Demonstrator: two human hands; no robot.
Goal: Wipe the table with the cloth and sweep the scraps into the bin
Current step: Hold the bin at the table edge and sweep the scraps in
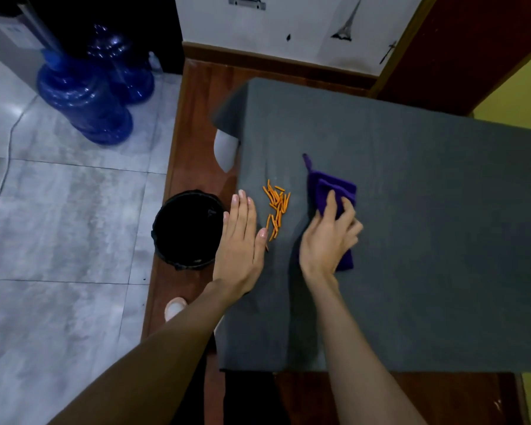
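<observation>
A: Grey-covered table [411, 240], black bin [187, 230] on the floor just beside its left edge.

B: Yep. Purple cloth [334, 191] on top, gripped by right hand [328, 237], fingers curled. Left hand [242, 237] flat, holding nothing, at the edge. Orange scraps [276, 207] between the 2 hands.

Scraps [276, 207] on table [411, 240], bin [187, 230] left, cloth [334, 194] right.

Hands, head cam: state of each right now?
Left hand: open, fingers straight, flat at the table edge beside the orange scraps.
Right hand: gripping the purple cloth.
</observation>
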